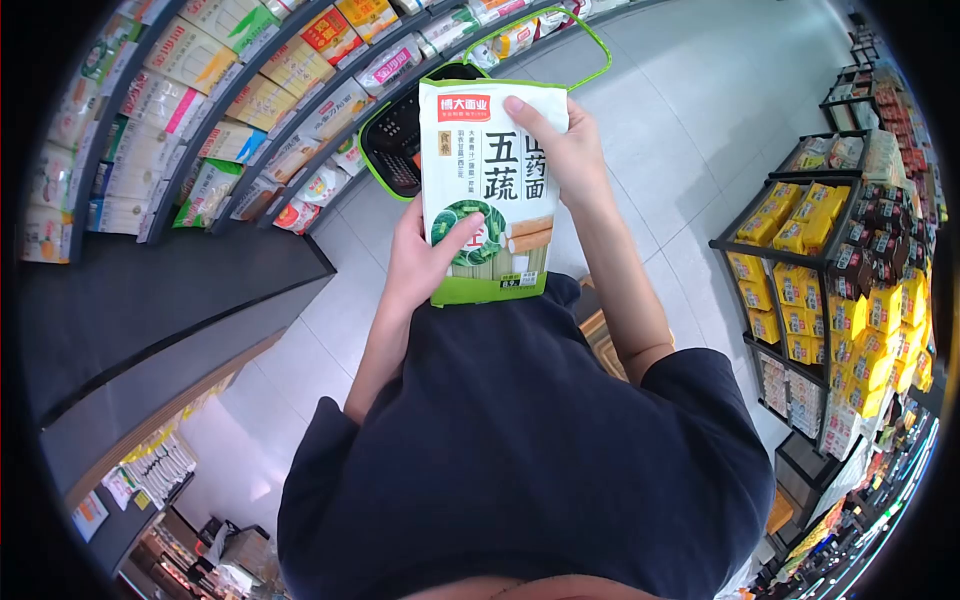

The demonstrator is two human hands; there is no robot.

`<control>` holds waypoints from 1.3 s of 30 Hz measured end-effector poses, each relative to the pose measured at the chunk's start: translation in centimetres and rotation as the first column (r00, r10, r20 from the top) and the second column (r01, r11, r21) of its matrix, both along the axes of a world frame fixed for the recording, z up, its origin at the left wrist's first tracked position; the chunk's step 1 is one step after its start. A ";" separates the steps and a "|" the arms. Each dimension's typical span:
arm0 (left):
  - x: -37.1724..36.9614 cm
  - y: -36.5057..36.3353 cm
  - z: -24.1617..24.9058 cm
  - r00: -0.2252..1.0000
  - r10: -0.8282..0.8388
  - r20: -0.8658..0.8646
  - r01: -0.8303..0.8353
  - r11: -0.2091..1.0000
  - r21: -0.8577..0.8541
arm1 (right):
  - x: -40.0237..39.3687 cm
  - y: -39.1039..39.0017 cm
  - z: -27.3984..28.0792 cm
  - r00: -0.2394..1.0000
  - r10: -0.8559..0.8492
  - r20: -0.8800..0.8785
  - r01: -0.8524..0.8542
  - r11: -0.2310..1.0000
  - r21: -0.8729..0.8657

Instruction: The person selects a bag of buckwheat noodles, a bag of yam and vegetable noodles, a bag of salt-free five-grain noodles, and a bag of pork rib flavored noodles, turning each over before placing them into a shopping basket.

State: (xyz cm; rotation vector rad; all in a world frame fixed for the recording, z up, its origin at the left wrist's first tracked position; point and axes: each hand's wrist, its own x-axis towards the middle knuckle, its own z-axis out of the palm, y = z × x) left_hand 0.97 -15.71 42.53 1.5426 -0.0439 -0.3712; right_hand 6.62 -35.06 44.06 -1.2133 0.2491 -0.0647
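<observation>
A white and green packet of dried noodles (480, 140) is held up in front of my chest, its printed face toward me. My left hand (430, 245) grips the lower left edge, the thumb lying over the green vegetable picture. At the upper right edge my right hand (568, 145) has its thumb pressed on the front. The fingers behind the packet are hidden. Beyond the packet, partly covered by it, a black shopping basket (392, 145) with a green rim stands on the floor, its green handle (608, 55) swung out to the right.
Curved shelves (165, 130) full of packaged noodles run along the left and far side. A black display rack (830, 260) with yellow and dark packets stands to the right. Grey floor tiles (680, 140) lie between them. A dark counter (150, 300) is at the left.
</observation>
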 end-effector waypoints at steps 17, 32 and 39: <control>15.1 3.7 2.2 0.968 0.203 0.146 -0.183 0.973 -0.140 | 7.9 6.4 0.3 0.999 -0.015 0.032 0.020 0.988 -0.152; 22.4 11.2 -1.1 0.960 0.268 0.083 -0.255 0.957 -0.140 | 17.0 12.7 -2.0 0.989 0.122 -0.080 -0.118 0.991 0.056; 24.1 13.8 -2.9 0.909 0.415 -0.031 -0.413 0.892 -0.183 | 17.0 15.6 -4.2 0.941 0.334 -0.055 -0.338 0.938 -0.075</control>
